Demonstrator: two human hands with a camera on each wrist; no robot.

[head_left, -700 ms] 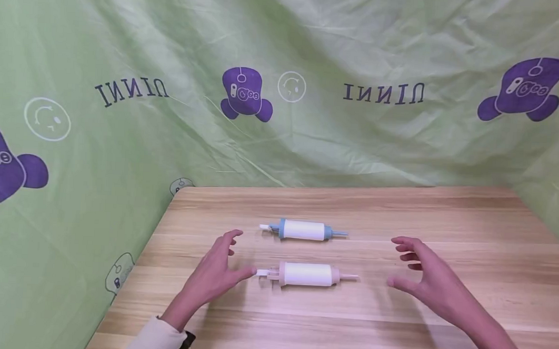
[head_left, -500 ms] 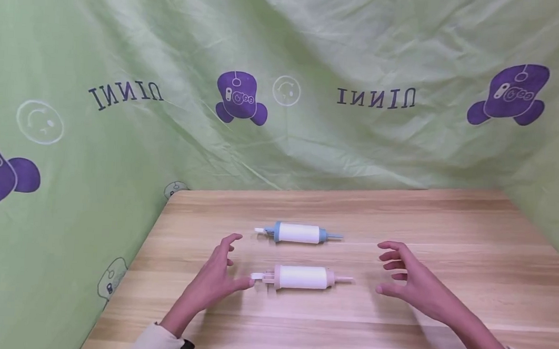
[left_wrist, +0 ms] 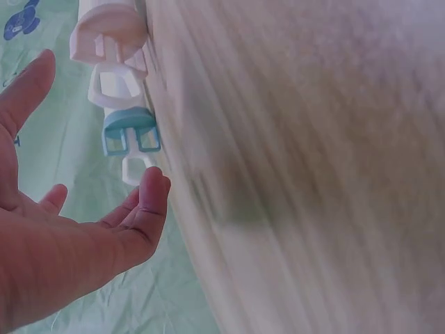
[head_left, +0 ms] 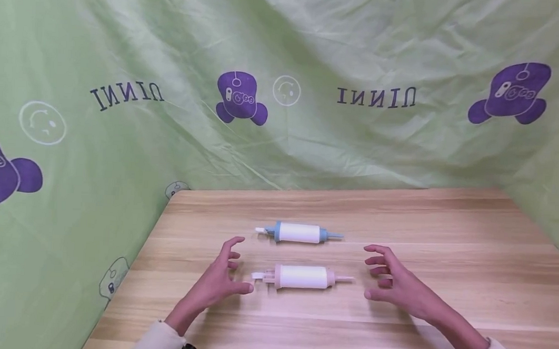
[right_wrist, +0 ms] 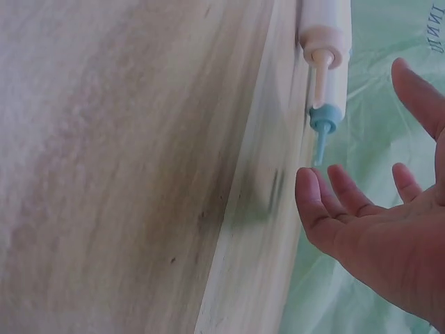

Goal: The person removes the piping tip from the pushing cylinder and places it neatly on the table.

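Two syringe-like tools with white barrels lie on the table, parallel, each with its nozzle to the right. The pink one (head_left: pixel 303 277) is nearer to me; the blue one (head_left: pixel 300 233) lies behind it. My left hand (head_left: pixel 217 279) hovers with bent, parted fingers and thumb near the white ring handle (head_left: pixel 257 275) of the pink one, apparently just short of it. On the other side my right hand (head_left: pixel 399 283) hovers a little way from the pink nozzle (head_left: pixel 344 279), fingers loosely bent. Both hands hold nothing. In the wrist views, the blue handle (left_wrist: pixel 131 132) and blue nozzle (right_wrist: pixel 322 136) show beyond the fingers.
The wooden table (head_left: pixel 448 220) runs to a green cloth (head_left: pixel 191 138) with purple figures, which hangs behind it and along both sides. Dark wristbands show at the sleeves (head_left: pixel 159 339).
My right hand has moved left, closer to the pink nozzle. My left hand has shifted only slightly, its thumb a little lower. Both tools stay where they lay; the head view tilted slightly.
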